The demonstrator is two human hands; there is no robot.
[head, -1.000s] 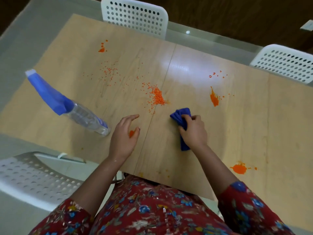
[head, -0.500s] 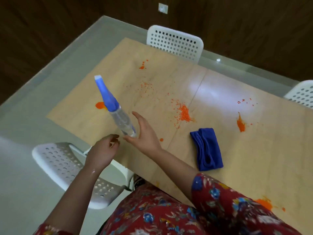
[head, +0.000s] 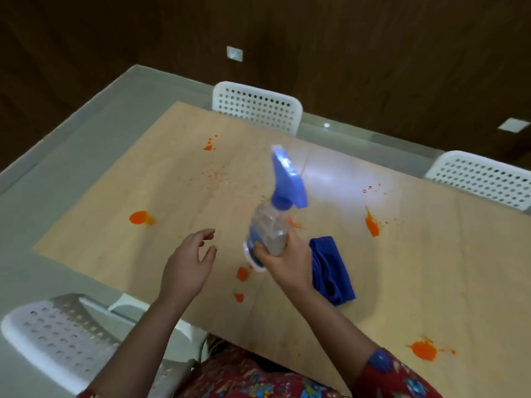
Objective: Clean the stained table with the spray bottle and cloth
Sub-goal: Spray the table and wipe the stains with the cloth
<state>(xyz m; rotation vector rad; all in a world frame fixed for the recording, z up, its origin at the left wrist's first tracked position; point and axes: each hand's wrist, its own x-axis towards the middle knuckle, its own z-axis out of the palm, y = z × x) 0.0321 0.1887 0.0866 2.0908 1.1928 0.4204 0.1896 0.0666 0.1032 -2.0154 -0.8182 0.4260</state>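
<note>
Right hand [head: 287, 261] wrapped round base of spray bottle [head: 273, 225], lifted off table [head: 172, 196], nozzle pointing away and up. Left hand [head: 188, 265] just left of bottle, fingers spread, holding nothing. Blue cloth [head: 333, 271] lies crumpled on table right of bottle, partly behind right hand. Orange stains [head: 139, 217] scattered round bottle, near and far.

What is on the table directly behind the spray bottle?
An orange stain peeks out at the right side of the bottle, which the right hand holds. The bottle covers most of it, so its full size cannot be seen.
</note>
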